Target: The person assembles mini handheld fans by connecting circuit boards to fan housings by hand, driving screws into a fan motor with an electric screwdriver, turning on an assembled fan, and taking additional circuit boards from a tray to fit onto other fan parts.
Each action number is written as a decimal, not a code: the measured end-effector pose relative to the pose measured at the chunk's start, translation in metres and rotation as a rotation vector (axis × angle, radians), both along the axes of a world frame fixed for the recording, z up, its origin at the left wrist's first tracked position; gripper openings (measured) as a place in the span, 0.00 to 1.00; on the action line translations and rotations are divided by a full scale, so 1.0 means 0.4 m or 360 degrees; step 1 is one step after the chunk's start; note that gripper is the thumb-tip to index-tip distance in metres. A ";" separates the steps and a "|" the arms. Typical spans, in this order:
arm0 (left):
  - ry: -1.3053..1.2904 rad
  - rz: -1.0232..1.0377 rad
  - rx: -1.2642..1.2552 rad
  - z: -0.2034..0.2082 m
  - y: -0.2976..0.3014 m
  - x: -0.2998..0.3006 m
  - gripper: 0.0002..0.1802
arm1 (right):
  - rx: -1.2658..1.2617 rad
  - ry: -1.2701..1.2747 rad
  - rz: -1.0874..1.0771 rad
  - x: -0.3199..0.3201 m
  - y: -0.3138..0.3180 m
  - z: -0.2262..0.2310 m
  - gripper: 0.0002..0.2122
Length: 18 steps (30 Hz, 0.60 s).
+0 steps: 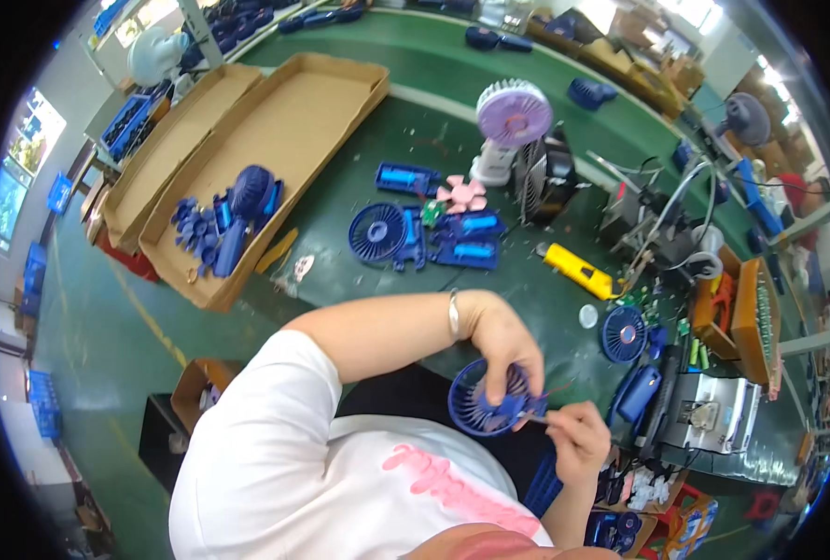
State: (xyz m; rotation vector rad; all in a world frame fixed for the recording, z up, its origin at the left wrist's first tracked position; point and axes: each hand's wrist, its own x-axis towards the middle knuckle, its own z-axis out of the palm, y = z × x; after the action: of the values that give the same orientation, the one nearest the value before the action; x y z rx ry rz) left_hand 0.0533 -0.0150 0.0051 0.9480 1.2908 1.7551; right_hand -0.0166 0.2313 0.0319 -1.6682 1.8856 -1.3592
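i noted the left hand [508, 343] gripping a blue fan housing [469, 399]; the right hand [579, 437] pinched a thin tool [536, 418].

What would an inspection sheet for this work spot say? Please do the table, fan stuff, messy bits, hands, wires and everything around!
Surface: green tabletop, with scraps on it.
Job's things: blue fan head and thin tool, its tip at the fan head.
Clutter: yellow tool, pink fan blades, standing purple fan.
Hands: left hand grips the fan head; right hand holds the thin tool.
Cables: thin wire beside the fan head.
Surroundings: cardboard tray with blue fan parts; blue crate far left.
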 end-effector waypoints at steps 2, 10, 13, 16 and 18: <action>-0.0018 0.0111 -0.0026 0.006 -0.014 0.002 0.25 | -0.0070 -0.0040 -0.0062 0.010 -0.003 -0.025 0.15; -0.0103 0.0214 0.0141 0.008 -0.018 0.013 0.24 | -0.0891 -0.0955 -0.0657 -0.009 0.038 -0.107 0.10; -0.0061 0.0175 0.0128 0.023 -0.011 0.023 0.23 | -0.0488 -0.0525 -0.0802 -0.030 0.036 -0.073 0.11; 0.0000 0.0147 -0.0026 0.030 -0.004 0.020 0.24 | -0.0023 -0.0153 -0.0675 -0.035 -0.016 -0.050 0.16; 0.0049 0.0156 -0.0101 0.016 -0.002 0.012 0.24 | 0.0151 -0.0132 -0.0629 -0.016 -0.040 -0.035 0.24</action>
State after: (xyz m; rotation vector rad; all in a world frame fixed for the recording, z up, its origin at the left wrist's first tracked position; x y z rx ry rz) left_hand 0.0582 -0.0157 0.0116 0.8925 1.4257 1.7690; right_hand -0.0230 0.2154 0.0178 -1.2156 2.2730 -1.4225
